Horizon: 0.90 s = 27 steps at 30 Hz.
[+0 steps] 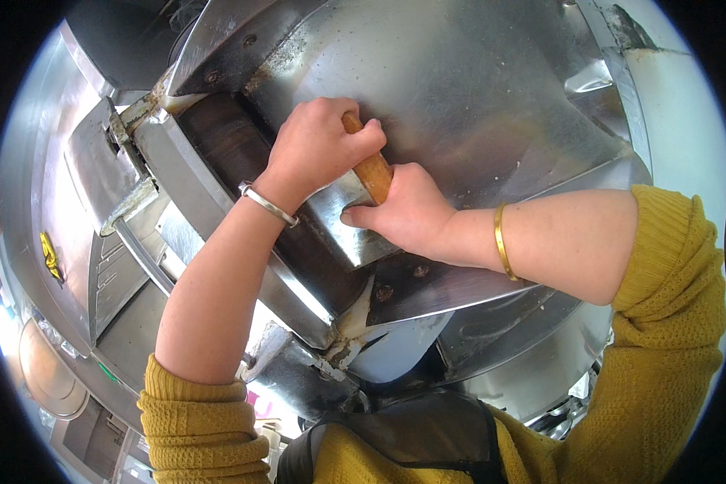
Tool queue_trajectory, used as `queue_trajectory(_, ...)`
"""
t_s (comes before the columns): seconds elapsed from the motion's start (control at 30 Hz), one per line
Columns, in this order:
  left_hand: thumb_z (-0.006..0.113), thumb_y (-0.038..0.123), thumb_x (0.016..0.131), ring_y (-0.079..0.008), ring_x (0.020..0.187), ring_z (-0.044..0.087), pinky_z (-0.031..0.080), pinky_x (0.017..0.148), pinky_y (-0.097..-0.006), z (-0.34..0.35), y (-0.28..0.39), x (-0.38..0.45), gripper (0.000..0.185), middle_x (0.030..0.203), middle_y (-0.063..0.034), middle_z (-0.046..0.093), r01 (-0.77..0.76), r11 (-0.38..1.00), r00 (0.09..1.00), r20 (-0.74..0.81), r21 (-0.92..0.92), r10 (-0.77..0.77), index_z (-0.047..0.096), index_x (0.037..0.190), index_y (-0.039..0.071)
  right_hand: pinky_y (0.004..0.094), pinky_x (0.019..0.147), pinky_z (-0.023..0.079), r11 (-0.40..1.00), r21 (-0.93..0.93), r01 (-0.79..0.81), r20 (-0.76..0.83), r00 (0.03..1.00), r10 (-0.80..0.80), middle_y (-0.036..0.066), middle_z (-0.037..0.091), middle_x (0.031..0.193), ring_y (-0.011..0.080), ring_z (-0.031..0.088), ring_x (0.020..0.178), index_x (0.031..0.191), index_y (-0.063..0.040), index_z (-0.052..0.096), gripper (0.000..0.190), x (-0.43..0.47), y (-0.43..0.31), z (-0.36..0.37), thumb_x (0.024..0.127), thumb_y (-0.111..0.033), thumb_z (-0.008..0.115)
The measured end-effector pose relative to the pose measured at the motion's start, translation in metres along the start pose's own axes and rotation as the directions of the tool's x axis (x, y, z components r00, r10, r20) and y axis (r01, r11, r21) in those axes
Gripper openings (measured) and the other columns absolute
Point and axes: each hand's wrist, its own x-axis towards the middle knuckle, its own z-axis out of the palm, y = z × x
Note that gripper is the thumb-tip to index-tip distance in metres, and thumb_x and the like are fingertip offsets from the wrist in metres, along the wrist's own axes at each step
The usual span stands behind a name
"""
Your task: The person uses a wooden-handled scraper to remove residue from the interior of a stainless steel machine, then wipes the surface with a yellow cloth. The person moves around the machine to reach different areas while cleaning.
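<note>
Both hands are on a scraper with a wooden handle [373,175] and a broad metal blade [339,233]. My left hand [320,142], with a silver bangle at the wrist, is closed around the upper end of the handle. Lower down, my right hand [408,209] grips the other end, its thumb laid on the blade. The blade slants over a dark roller [227,136] set in a metal machine, its edge near the roller's lower end. Whether the edge touches the roller cannot be told. A sloping sheet-metal tray [460,91] extends beyond my hands.
A metal bar [181,163] runs along the roller's left side, with a metal rod [142,254] beyond it. Farther left, a yellow object [49,257] lies on a metal surface. A round lid-like disc [51,369] is at lower left. A pale wall [680,121] stands at right.
</note>
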Motion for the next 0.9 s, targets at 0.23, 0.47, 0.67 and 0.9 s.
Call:
queue_trajectory(0.23,0.063,0.035,0.075,-0.0358,0.061,0.063,0.053,0.063,-0.039,0.002,0.0,-0.0007,0.037,0.063,-0.0215,0.061,0.005,1.0,1.0,-0.013,0.01,-0.004,0.067,0.073,-0.002,0.0363,0.074,0.051,1.0,0.025,0.006,0.001,1.0,-0.007,0.016,0.068,0.081,0.0281,0.067,0.08,0.09,0.004,0.065,0.034,-0.0018,-0.0007,-0.0013,0.073,-0.022,0.079)
queue_trajectory(0.47,0.063,0.034,0.075,-0.0359,0.062,0.063,0.052,0.063,-0.0388,0.0023,-0.0025,-0.0003,0.037,0.064,-0.0214,0.061,-0.023,1.0,0.999,-0.026,-0.012,0.022,0.067,0.073,-0.002,0.0377,0.072,0.05,0.999,0.01,0.041,-0.032,0.999,-0.041,0.017,0.067,0.078,0.0292,0.066,0.077,0.088,0.004,0.064,0.033,-0.0004,0.0023,-0.0001,0.073,-0.022,0.078)
queue_trajectory(0.67,0.064,0.033,0.074,-0.036,0.06,0.062,0.052,0.062,-0.0382,0.0034,-0.003,-0.0014,0.036,0.064,-0.0217,0.061,-0.036,0.997,0.999,-0.041,-0.071,0.033,0.066,0.072,-0.003,0.0388,0.069,0.049,0.997,-0.053,0.051,-0.079,0.995,-0.055,0.018,0.065,0.073,0.0297,0.065,0.071,0.085,0.003,0.064,0.031,0.0002,0.0034,-0.0006,0.072,-0.021,0.078)
queue_trajectory(0.9,0.064,0.033,0.074,-0.0365,0.059,0.061,0.051,0.061,-0.0378,0.0039,-0.0035,-0.0008,0.036,0.063,-0.0223,0.06,-0.035,0.996,0.999,-0.035,-0.087,0.032,0.065,0.072,-0.004,0.0414,0.077,0.052,0.999,-0.026,0.042,-0.051,0.998,-0.044,0.025,0.067,0.083,0.0399,0.066,0.085,0.084,0.008,0.065,0.042,0.0003,0.0018,-0.0032,0.069,-0.029,0.078)
